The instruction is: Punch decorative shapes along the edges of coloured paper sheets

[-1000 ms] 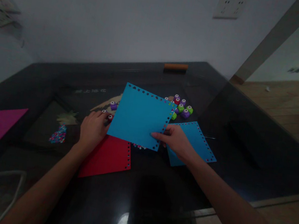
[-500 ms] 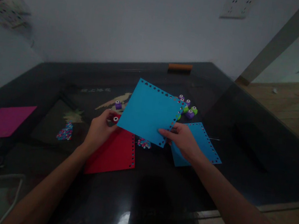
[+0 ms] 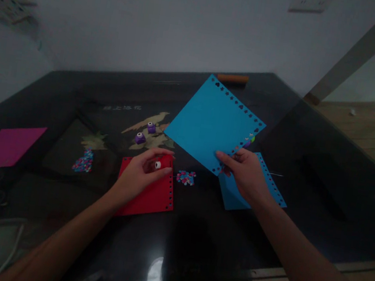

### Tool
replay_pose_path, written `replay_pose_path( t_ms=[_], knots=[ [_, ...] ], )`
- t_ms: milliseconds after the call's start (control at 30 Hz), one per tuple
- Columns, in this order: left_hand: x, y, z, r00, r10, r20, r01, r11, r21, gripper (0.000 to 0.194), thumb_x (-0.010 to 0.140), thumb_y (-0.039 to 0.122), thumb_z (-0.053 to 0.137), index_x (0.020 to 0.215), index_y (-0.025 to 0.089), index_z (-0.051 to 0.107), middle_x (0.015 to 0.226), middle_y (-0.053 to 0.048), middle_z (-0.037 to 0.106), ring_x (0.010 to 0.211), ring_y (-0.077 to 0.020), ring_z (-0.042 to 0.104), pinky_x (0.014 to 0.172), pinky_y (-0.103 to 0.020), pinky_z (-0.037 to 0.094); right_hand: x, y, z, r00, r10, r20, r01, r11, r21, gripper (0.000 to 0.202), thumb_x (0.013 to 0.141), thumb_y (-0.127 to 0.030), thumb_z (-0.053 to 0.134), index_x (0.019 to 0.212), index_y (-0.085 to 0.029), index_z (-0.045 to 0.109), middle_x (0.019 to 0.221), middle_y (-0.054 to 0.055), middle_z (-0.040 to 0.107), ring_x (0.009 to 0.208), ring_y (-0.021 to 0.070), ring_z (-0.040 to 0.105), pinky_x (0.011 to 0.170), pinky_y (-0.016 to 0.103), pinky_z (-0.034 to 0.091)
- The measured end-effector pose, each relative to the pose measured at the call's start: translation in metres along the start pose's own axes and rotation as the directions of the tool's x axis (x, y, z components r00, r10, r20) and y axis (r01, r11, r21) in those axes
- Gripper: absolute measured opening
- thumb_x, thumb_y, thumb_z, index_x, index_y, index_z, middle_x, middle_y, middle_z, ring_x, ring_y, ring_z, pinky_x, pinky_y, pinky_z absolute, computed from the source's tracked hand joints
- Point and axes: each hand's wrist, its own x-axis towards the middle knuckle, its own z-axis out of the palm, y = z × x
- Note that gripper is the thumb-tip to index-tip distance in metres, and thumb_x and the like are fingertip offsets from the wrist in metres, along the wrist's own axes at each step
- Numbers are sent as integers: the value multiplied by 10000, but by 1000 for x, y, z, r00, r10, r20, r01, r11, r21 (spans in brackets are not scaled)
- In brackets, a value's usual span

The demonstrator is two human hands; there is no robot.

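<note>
Dark tabletop [image 3: 201, 243] runs to its front edge [image 3: 267, 272], lower right; counted: two blue sheets [image 3: 235, 196], one red sheet [image 3: 148, 197], two purple punches [image 3: 151, 129] left of centre, two confetti piles [image 3: 186, 177]; right hand [image 3: 246, 170] pinches the raised blue sheet [image 3: 211, 120], centre, higher than before, while left hand [image 3: 138, 171], shifted rightward, grips a red punch [image 3: 157, 165] over the red sheet.

Glossy dark table [image 3: 202, 239], red sheet [image 3: 152, 196], magenta sheet [image 3: 5, 148], confetti [image 3: 186, 177], purple punches [image 3: 151, 128]

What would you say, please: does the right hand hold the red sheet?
No, the right hand holds a blue sheet near its punched edge.
</note>
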Motion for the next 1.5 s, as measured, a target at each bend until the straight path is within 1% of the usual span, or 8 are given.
replay_pose_path(
  t_ms=[167, 367, 533, 733, 933, 1100, 1233, 1500],
  knots=[
    [-4, 2, 6, 993, -40, 113, 44, 998, -40, 407, 752, 349, 649, 1121, 190, 587, 1105, -88, 664, 906, -214, 658, 786, -364, 534, -3, 1, 3, 999, 34, 26, -33, 999, -24, 273, 675, -407, 698, 619, -200, 530, 541, -13, 560, 467, 99, 448, 438, 254, 334],
    [-5, 5, 12, 992, -12, 128, 16, 999, -29, 328, 731, 309, 660, 1032, 185, 618, 1091, -76, 671, 968, -206, 627, 826, -358, 507, -4, 3, 5, 998, 38, 57, -37, 999, -18, 301, 670, -440, 700, 621, -199, 527, 531, -18, 557, 461, 100, 448, 435, 247, 333],
    [-8, 5, 16, 977, -137, 166, 153, 984, -89, 360, 706, 292, 682, 1045, 192, 609, 1002, -51, 682, 717, -149, 643, 684, -308, 521, -3, 5, 5, 998, 28, 64, -26, 999, -19, 301, 678, -429, 704, 611, -194, 527, 529, -22, 553, 455, 96, 446, 439, 250, 336],
    [-10, 5, 15, 954, -213, 211, 260, 937, -232, 401, 711, 295, 685, 1090, 204, 592, 929, -46, 697, 847, -198, 674, 808, -364, 518, -2, 5, 6, 999, 32, 18, -33, 999, 30, 288, 651, -409, 727, 609, -190, 545, 516, -27, 553, 447, 99, 456, 439, 250, 359],
    [-9, 5, 18, 948, -200, 247, 288, 868, -406, 359, 646, 274, 742, 956, 178, 588, 864, -33, 694, 799, -190, 683, 781, -335, 521, -4, 5, 8, 1000, 21, 1, -21, 994, 104, 258, 637, -372, 749, 654, -180, 578, 554, -25, 572, 459, 98, 476, 421, 238, 372],
    [-10, 4, 25, 952, -225, 207, 293, 866, -404, 328, 600, 254, 765, 851, 171, 571, 718, 20, 652, 646, -127, 633, 647, -252, 496, -9, 4, 15, 999, 42, 24, -46, 977, 206, 252, 604, -350, 774, 637, -173, 598, 574, -19, 596, 470, 94, 503, 401, 216, 409],
    [-13, 2, 30, 958, -199, 207, 267, 883, -385, 343, 654, 289, 743, 957, 176, 628, 805, 1, 665, 647, -104, 593, 611, -221, 465, -16, 1, 25, 995, 85, 47, -96, 947, 307, 259, 566, -345, 797, 616, -169, 613, 590, -9, 620, 480, 102, 532, 406, 218, 450],
    [-13, -10, 33, 946, -200, 257, 308, 803, -511, 357, 720, 284, 720, 1045, 182, 612, 940, -51, 698, 799, -165, 661, 788, -317, 497, -22, 3, 29, 993, 91, 75, -109, 949, 296, 247, 617, -384, 770, 672, -167, 666, 703, 45, 688, 575, 154, 612, 507, 290, 534]
  ],
)
